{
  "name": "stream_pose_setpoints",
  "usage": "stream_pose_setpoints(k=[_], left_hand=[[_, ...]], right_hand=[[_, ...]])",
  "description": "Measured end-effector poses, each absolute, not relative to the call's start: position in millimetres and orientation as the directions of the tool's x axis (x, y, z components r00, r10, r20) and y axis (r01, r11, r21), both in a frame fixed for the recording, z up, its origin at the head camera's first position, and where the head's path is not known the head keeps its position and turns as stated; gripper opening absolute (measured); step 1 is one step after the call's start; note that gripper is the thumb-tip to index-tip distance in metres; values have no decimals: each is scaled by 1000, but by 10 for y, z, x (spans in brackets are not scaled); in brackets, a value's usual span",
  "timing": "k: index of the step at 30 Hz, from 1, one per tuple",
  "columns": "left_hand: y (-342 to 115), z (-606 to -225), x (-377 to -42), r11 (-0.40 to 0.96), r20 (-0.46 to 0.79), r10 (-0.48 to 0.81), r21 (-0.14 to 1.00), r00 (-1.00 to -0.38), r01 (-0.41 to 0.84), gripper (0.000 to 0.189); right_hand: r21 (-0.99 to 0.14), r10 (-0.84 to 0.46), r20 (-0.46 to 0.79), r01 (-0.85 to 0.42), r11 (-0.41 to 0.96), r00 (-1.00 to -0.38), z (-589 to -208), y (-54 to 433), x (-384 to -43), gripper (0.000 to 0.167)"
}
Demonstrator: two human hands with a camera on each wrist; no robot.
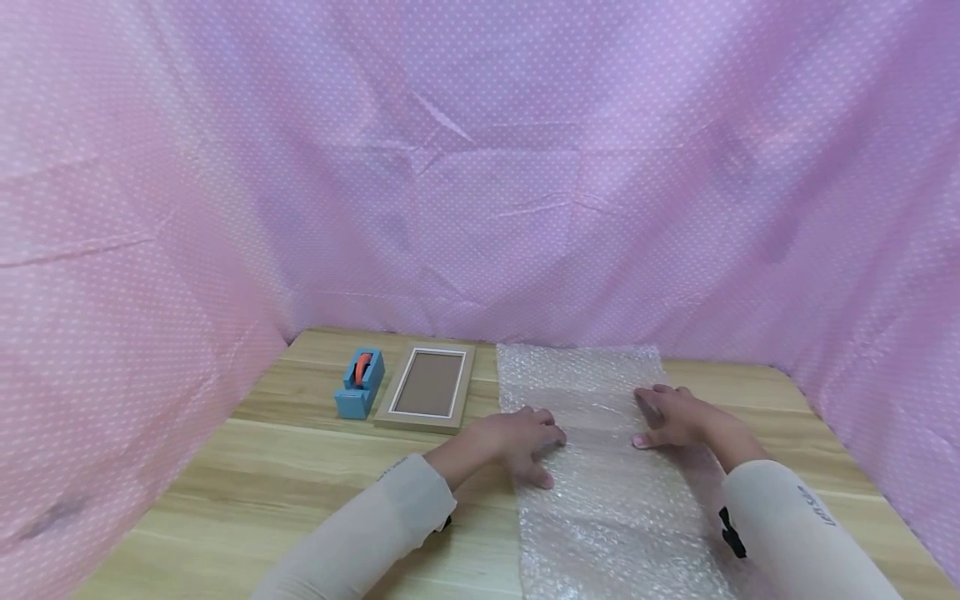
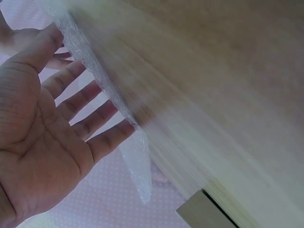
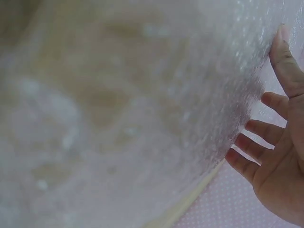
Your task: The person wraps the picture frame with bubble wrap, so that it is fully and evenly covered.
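Note:
A long sheet of clear bubble wrap (image 1: 600,517) lies spread over the wooden table, running from the back edge toward the person. My left hand (image 1: 528,446) rests on its left side with fingers spread; the left wrist view shows the fingertips (image 2: 126,127) right at the sheet's surface. On the other side, my right hand (image 1: 671,417) touches the wrap near its right edge, thumb and fingers apart. In the right wrist view its fingertips (image 3: 233,154) meet the plastic. Neither hand grips anything. Left of the wrap lies a picture frame (image 1: 468,383) with a light wooden border and white inner edge.
A blue tape dispenser (image 1: 356,402) with an orange roll (image 1: 362,369) stands left of the picture frame on the wooden table (image 1: 300,467). Pink dotted cloth (image 1: 480,208) hangs around the table's back and sides.

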State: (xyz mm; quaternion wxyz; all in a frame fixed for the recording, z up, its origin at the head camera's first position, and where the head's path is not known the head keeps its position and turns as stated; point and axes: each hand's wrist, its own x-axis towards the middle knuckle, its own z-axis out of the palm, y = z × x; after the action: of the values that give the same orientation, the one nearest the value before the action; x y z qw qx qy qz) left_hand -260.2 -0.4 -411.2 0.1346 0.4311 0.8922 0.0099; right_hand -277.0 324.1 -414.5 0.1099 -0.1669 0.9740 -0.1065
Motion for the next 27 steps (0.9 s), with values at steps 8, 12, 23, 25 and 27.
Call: stream_pose_setpoints(k=[8, 12, 23, 25, 27], left_hand=[[-8, -4127, -2590, 599, -208, 793, 99, -572, 795, 62], [16, -4111, -2570, 584, -207, 803, 81, -559, 808, 59], [46, -4043, -2540, 528, -214, 840, 112, -499, 842, 47], [24, -4067, -2591, 525, -188, 846, 124, -500, 842, 43], [-10, -4091, -2652, 545, -155, 836, 121, -527, 830, 42]], right_hand=[[-249, -400, -107, -365, 897, -910, -4154, 3210, -2809, 94], [-218, -437, -56, -416, 883, -898, -4182, 3216, -2853, 90], [-278, -583, 2, -561, 780, -812, -4211, 3043, -2997, 65], [-279, -597, 5, -575, 769, -802, -4222, 3019, -3005, 62], [-264, -609, 20, -592, 762, -793, -4225, 2996, -3008, 60]])
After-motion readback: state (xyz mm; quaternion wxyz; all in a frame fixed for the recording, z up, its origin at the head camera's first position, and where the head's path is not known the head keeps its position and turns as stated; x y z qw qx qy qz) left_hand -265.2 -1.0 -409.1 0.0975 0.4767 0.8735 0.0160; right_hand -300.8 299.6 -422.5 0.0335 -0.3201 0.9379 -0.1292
